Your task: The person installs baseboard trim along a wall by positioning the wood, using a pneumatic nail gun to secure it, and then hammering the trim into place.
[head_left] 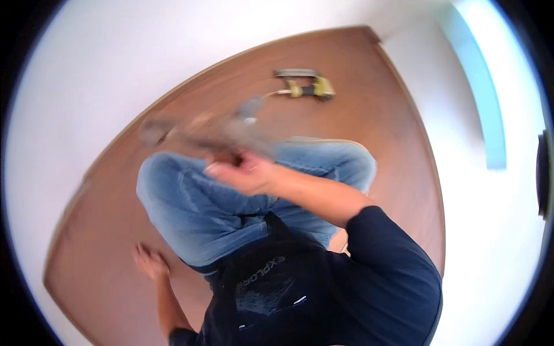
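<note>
My right hand [245, 173] is raised over my crossed legs, its fingers wrapped round a grey tool [216, 134]. Motion smears this tool, so its exact kind cannot be made out; it looks long, with a dark rounded end on the left and a blue-grey part on the right. Low on the left, my left hand [151, 262] rests on the brown floor [109, 230] beside my hip, fingers stretched out and holding nothing. Beyond my knees lies a yellow-green and black nail gun [311, 87] on its side, with a thin pale hose or fitting at its left end.
My jeans-clad legs [202, 213] are folded on the floor. White walls meet in a corner [369, 36] behind the nail gun, with a skirting board [196, 75] along their foot. A light-blue strip [482, 86] stands out on the right wall.
</note>
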A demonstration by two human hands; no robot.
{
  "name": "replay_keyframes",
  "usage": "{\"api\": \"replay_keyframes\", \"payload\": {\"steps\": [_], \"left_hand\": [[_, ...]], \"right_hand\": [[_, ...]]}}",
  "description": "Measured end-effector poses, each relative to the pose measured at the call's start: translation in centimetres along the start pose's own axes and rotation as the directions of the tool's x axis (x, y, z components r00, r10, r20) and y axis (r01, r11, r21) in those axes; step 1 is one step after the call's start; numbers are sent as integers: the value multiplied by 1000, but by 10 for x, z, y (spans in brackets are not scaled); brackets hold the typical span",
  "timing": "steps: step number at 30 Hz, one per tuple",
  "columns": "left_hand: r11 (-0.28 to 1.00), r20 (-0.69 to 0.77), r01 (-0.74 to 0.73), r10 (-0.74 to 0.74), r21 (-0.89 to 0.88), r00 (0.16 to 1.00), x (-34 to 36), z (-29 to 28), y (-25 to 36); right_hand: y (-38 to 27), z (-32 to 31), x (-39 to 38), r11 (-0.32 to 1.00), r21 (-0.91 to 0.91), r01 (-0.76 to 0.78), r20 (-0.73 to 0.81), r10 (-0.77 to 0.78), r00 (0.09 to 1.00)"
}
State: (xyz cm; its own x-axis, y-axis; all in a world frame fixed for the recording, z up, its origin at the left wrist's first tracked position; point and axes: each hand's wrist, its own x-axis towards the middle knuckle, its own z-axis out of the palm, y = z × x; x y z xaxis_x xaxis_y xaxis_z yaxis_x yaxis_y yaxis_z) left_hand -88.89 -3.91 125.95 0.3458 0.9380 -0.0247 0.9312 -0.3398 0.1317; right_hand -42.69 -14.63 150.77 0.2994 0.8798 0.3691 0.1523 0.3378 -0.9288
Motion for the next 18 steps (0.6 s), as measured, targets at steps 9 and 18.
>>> {"api": "replay_keyframes", "payload": {"steps": [9, 18], "left_hand": [[991, 111, 113, -104, -77, 988, -52, -73, 110], [999, -31, -18, 17, -26, 999, 110, -77, 75]], "right_hand": [[-78, -95, -81, 932, 282, 227, -174, -183, 968], [-57, -90, -88, 988, 104, 114, -89, -105, 991]]}}
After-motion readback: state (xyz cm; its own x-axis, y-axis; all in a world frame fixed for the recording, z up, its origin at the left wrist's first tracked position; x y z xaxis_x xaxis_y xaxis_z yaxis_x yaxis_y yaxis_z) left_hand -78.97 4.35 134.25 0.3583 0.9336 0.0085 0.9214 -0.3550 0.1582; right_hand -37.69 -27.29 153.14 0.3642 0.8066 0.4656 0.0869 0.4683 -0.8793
